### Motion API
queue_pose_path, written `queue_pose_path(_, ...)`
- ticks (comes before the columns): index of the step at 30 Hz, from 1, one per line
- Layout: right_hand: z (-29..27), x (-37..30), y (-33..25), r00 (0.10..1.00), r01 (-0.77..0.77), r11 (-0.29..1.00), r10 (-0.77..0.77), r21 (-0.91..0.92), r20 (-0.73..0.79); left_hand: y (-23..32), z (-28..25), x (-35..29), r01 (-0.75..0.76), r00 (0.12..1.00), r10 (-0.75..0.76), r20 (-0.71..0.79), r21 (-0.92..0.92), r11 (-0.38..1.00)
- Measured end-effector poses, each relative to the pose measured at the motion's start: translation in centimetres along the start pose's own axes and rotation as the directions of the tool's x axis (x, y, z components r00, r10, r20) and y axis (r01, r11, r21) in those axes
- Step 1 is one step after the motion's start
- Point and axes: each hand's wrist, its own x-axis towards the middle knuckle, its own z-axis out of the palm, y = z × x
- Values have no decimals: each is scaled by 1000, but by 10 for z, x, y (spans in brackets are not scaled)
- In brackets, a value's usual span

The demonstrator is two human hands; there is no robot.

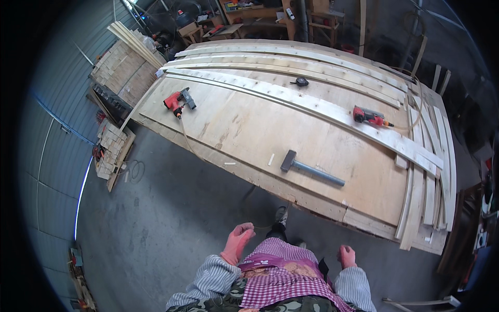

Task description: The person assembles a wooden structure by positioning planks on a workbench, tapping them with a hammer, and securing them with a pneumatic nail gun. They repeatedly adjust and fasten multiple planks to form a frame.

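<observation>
My left hand (239,241), in what looks like a pinkish-red glove, hangs in front of my checked apron (280,281). Its fingers are loosely bent and apart from the thumb, with nothing seen in them. On the other side, my right hand (346,257) is curled up at my side, no object showing in it. Both hands are short of the large plywood-topped table (234,114) and touch nothing on it. Nearest to them on the table lies a sledgehammer (314,170). A red nail gun (178,101) rests at the left, and another red nail gun (369,116) at the right.
Long wooden strips (291,96) run across the table, and more strips (429,171) are piled at its right end. A black tape measure (300,81) lies between them. Air hoses (188,140) trail from the nail guns. Stacked wood blocks (122,70) stand at the left.
</observation>
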Motion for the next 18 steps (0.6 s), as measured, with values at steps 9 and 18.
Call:
queue_pose_path(9, 30, 16, -71, 852, 391, 878, -459, -277, -253, 11, -1, 137, -184, 973, 206, -103, 191, 964)
queue_pose_path(18, 119, 55, -255, 807, 433, 599, -590, -673, -6, 52, -57, 280, -134, 877, 366, -311, 573, 808)
